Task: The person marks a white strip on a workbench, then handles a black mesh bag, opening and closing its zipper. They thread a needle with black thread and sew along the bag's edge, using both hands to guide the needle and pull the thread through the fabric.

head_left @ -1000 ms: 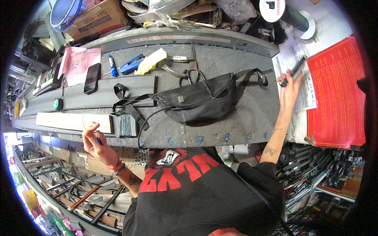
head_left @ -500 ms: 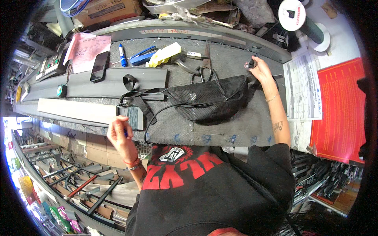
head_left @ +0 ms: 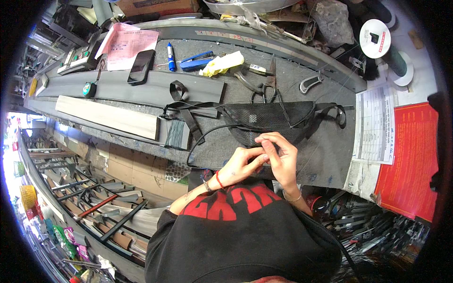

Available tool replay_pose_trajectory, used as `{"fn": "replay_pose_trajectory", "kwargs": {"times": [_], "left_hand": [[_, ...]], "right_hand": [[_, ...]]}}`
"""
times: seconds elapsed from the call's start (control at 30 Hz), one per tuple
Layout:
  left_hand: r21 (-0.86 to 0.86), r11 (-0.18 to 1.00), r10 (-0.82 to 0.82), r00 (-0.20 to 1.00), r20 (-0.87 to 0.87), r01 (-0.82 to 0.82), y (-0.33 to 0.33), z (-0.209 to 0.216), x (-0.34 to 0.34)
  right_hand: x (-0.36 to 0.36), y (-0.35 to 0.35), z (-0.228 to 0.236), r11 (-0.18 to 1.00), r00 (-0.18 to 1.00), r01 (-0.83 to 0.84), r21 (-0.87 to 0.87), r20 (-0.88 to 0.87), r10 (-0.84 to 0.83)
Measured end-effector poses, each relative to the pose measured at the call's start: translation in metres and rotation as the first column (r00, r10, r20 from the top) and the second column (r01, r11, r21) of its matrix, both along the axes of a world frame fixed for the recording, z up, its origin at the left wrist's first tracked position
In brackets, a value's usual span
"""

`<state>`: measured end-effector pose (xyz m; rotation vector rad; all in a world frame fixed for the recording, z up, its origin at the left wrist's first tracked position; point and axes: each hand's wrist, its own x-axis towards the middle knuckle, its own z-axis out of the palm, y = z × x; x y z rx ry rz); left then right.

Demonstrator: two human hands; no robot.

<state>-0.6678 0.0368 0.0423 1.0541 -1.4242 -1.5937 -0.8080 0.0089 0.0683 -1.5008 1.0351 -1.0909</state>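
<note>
My left hand and my right hand meet at the bench's near edge, in front of a black mesh pouch. The fingers of both are bent and pinched together at the tips. Whatever lies between them is too small or hidden to make out. The pouch rests on the grey bench, a black strap at its right end and another strap at its left. A black cord curves from it toward the near edge. Beyond the pouch lies a small grey-and-black loop-shaped tool.
Scissors, yellow crumpled material, a blue marker and a phone lie on the far side. A pale board runs along the left. A thread spool stands at far right, above papers and a red sheet.
My right hand has let go of the small dark tool at the far right and come back to the near edge. My left hand has moved right to meet it. The view has shifted.
</note>
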Motion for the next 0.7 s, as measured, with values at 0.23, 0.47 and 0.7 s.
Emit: {"fn": "replay_pose_trajectory", "kwargs": {"times": [0.23, 0.47, 0.7], "left_hand": [[-0.614, 0.776, 0.443, 0.820, 0.364, -0.146, -0.028, -0.009, 0.041], [-0.618, 0.715, 0.220, 0.733, 0.643, 0.327, -0.091, -0.023, 0.075], [-0.689, 0.644, 0.110, 0.852, 0.512, 0.331, -0.119, -0.014, 0.082]], "right_hand": [[-0.033, 0.014, 0.024, 0.951, 0.803, 0.304, 0.064, 0.520, -0.292], [0.023, 0.035, -0.001, 0.930, 0.882, 0.368, -0.013, -0.311, -0.354], [0.046, 0.014, -0.043, 0.892, 0.556, 0.115, -0.438, -0.716, -0.423]]}}
